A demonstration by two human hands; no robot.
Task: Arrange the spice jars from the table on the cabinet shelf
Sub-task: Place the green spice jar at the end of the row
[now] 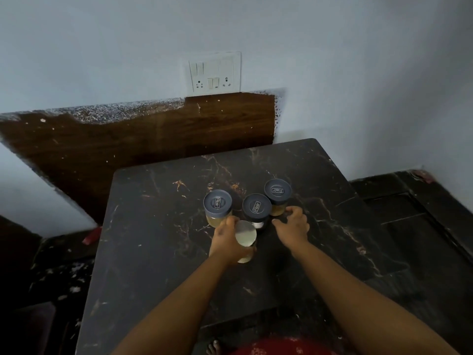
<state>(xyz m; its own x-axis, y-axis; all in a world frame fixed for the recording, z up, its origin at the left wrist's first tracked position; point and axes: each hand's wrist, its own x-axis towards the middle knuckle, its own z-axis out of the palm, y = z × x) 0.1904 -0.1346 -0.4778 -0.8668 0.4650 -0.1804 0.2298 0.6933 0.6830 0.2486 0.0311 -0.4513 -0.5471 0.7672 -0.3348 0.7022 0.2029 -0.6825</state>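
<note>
Nearest me, the left hand (226, 243) is wrapped round a silver-lidded jar (245, 239) near the middle of the dark marble worktop (153, 252). The right hand (293, 226) is unclenched, holding nothing, fingertips reaching towards the jars just beyond. Three blue-lidded jars stand there, close together: left jar (217, 207), middle jar (256, 210), right jar (277, 196), towards the worktop's far edge. They look rigid, smooth and breakable (glass or clear plastic, hard to say), so I would grip round the body below the lid.
</note>
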